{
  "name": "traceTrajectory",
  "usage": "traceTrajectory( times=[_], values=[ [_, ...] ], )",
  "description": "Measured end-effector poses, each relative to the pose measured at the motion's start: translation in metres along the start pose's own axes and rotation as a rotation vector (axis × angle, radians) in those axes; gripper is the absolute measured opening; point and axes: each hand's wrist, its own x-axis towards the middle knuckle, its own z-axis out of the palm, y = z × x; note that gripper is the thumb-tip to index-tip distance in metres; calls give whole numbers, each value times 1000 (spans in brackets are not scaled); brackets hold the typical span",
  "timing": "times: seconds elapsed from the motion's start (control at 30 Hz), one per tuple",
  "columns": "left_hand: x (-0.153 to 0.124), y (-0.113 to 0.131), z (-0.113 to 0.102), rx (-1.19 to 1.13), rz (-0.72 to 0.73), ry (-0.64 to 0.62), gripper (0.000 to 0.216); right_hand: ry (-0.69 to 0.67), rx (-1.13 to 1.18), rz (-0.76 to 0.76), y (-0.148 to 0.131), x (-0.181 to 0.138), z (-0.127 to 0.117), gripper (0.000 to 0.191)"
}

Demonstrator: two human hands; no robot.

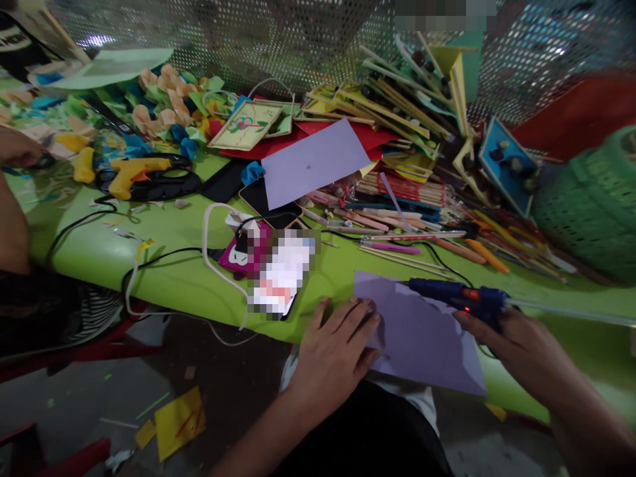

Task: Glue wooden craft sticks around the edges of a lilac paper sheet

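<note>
A purple sheet of paper (422,338) lies at the front edge of the green table. My left hand (340,348) rests on the sheet's left side, fingers stretched out over it and the table beside it. In my right hand (517,344) is a dark blue glue gun (457,296), its small red light lit. The gun's nozzle points left over the sheet's far edge; whether it touches the paper I cannot tell. A clear glue stick (571,311) sticks out of its back. Left of the sheet lies a phone (283,275) with its screen lit and blurred.
Beyond the phone are a pink power adapter (246,252) with cords and another purple card (315,162). Pencils and sticks (387,215) crowd the middle, with a green basket (591,199) at right. A yellow glue gun (134,175) lies near another person's hand (22,147) at left.
</note>
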Motion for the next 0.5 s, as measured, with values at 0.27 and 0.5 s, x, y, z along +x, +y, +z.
traceTrajectory(
  times=[0.27, 0.5],
  values=[
    [0, 0, 0, -15, -3, -8, 41, -6, -16, -15, -3, 1, 6, 62],
    [1, 0, -1, 3, 4, 10, 39, -2, 2, -30, -9, 1, 1, 61]
  ],
)
